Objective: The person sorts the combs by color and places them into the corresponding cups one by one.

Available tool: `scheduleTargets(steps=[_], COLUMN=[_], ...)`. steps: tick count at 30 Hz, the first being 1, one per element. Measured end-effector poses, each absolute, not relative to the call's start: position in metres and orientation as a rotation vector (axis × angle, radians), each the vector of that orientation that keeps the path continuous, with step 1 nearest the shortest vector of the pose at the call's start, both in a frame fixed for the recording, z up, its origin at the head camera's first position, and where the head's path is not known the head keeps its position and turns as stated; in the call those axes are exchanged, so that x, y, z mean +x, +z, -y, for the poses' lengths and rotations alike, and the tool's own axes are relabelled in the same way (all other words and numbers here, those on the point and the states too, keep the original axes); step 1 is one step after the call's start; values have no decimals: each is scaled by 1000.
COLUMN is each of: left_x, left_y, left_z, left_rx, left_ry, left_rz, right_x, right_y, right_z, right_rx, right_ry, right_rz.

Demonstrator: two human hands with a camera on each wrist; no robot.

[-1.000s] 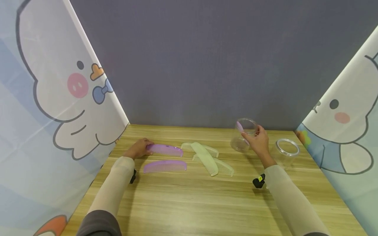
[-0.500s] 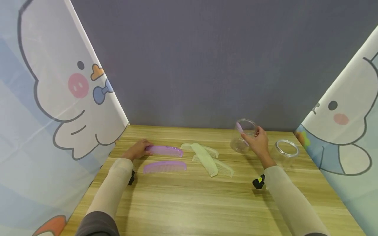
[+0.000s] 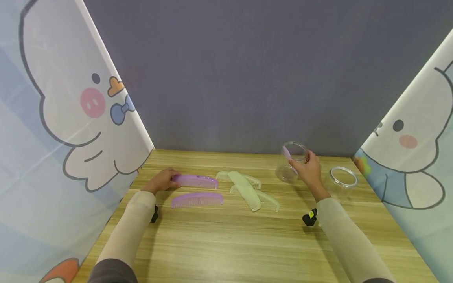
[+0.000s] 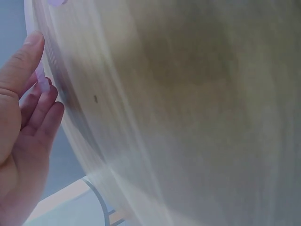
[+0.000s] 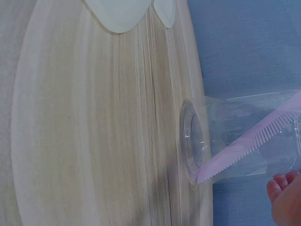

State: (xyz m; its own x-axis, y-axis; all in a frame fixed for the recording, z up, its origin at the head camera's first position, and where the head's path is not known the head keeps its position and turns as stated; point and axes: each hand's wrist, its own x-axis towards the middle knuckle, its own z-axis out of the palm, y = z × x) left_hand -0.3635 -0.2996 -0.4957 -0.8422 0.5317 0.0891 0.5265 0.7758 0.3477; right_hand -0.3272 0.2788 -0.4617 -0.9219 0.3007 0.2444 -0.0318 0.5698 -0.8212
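Note:
My left hand [image 3: 163, 181] pinches the left end of a purple comb [image 3: 197, 181] between thumb and fingers. That comb [image 4: 42, 81] shows edge-on in the left wrist view. Another purple comb [image 3: 197, 199] lies just in front of it on the table. Around the side of an upright clear plastic jar [image 3: 285, 173], my right hand [image 3: 310, 171] keeps a grip. Inside the jar a purple comb [image 5: 249, 145] leans diagonally, its lower end at the jar's bottom. Between the hands, a light green comb [image 3: 245, 191] lies across two more green combs.
A second clear jar [image 3: 342, 184] with a silvery rim stands right of my right hand. Behind the wooden table [image 3: 226, 243] rises a dark grey panel [image 3: 226, 78]. Cartoon-printed sheets stand along both sides. A black device sits at each wrist.
My left hand has shifted slightly left, and the purple comb it holds has moved with it. The right hand and the jar have stayed about where they were.

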Motion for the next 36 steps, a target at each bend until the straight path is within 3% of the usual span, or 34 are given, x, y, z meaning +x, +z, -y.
scheduleTargets(steps=[15,36], left_x=[-356,-352], left_y=[-481,-472], left_z=[301,307], left_rx=[902,708], left_ry=[659,901], left_rz=[-2937,-2830], right_x=[-327,-328], right_y=[-462,-463], right_z=[-279,-279], right_rx=[-215,-204], right_ry=[1314,1323], right_rz=[2444,2436])
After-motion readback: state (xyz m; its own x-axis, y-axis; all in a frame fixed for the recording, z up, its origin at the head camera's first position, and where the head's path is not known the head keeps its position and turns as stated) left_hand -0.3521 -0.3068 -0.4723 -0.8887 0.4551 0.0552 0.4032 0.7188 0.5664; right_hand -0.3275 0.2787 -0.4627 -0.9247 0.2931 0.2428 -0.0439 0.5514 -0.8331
